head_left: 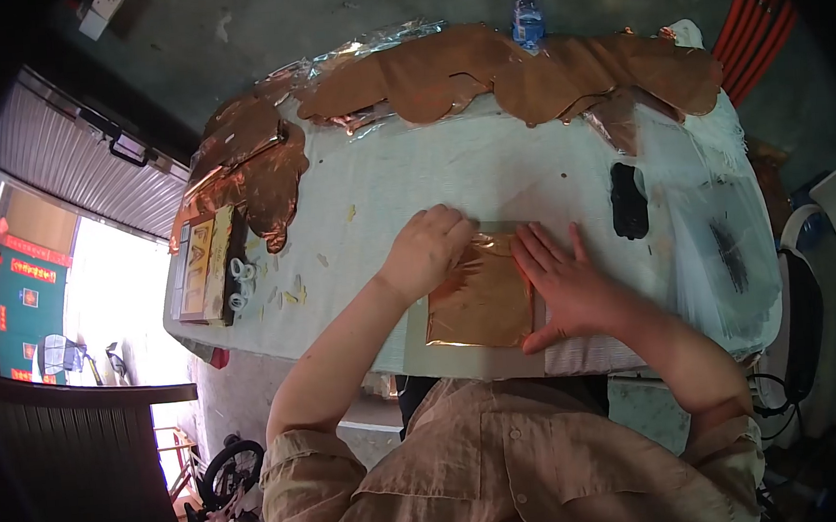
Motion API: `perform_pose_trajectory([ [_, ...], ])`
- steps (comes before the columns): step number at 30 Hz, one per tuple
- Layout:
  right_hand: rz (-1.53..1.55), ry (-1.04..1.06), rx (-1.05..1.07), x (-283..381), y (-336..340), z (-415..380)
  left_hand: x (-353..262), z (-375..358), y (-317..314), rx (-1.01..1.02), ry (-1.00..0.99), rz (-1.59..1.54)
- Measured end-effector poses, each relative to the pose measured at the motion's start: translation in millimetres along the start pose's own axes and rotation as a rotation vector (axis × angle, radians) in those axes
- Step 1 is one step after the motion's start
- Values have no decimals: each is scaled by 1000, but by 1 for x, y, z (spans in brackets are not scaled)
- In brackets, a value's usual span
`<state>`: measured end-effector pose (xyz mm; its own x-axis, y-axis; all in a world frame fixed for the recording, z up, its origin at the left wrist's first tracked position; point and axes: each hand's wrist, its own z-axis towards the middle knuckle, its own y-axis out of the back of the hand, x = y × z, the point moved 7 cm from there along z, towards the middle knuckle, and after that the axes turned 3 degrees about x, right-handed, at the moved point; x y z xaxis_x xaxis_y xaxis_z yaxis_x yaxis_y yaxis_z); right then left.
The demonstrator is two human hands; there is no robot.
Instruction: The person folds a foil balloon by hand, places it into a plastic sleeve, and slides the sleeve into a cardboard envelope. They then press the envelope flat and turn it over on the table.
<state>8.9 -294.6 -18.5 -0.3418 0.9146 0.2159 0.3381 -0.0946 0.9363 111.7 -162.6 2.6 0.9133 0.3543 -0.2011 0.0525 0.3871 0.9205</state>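
Note:
A square copper-coloured foil sheet [480, 300] lies on a grey-green board [418, 343] at the table's near edge. At the foil's upper left corner, my left hand [429, 250] has its fingers curled together, closed on the foil's edge; the fingertips are partly hidden. My right hand [575, 291] lies spread along the foil's right side, fingers apart and pressing flat. The foil's top and bottom edges look shiny and slightly crinkled.
Scalloped copper-coloured sheets [443, 65] line the table's far edge, with more crumpled foil [272, 179] at left. A bottle [527, 16] stands behind. A patterned box [207, 266], scissors [239, 283], a black phone-shaped object [628, 200] and clear plastic sheets [718, 250] flank my arms.

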Motion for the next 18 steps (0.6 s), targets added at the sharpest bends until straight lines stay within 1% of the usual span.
perform_pose_trajectory([
  [1, 0, 2, 0, 0, -1, 0, -4, 0, -1, 4, -84, -4],
  [8, -24, 3, -10, 0, -1, 0, -5, -2, 4, 26, -99, -15],
  [11, -16, 0, -6, 1, 1, -1, -6, -7, 14, 71, -71, -84],
  [13, -10, -5, 4, 1, 0, -1, -10, -12, 18, 190, -51, -82],
  [14, -13, -1, -2, 1, 0, -1, -13, -14, 22, 189, -52, -82],
  [16, -16, 2, -8, 1, -1, 0, -16, -20, 21, 280, -57, 6],
  [18, -13, -1, 1, 0, -2, 0, -19, -27, 22, 279, -50, 26],
])
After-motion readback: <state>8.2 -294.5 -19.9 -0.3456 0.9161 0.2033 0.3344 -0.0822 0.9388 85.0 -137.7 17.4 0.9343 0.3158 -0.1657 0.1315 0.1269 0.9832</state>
